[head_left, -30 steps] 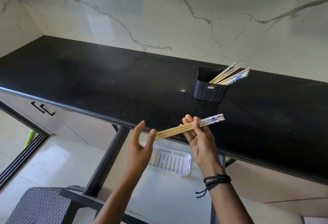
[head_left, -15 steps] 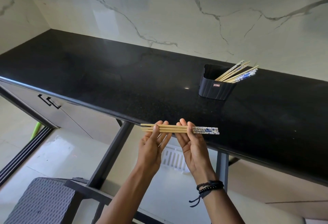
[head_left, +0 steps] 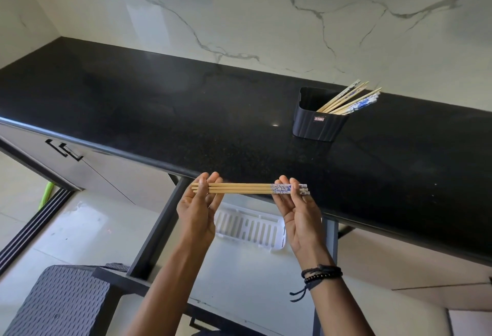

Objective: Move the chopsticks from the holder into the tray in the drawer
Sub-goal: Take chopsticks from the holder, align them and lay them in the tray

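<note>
Vantage: head-worn, above and behind the fingers, looking forward and down.
Nearness: close.
Beyond the fingertips: black countertop, then marble wall.

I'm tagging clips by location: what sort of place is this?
Likely a home kitchen: a black countertop against a marble-look wall, a holder of chopsticks standing on it, and a white tray in the drawer below.

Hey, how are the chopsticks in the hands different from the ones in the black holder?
The held chopsticks lie level, side by side in a flat row; the holder chopsticks lean right and fan apart. The held chopsticks are pinched near both ends by the left hand and right hand; the holder chopsticks stand in the black holder on the countertop. Both sets have pale wooden shafts and blue-and-white patterned tops.
</note>
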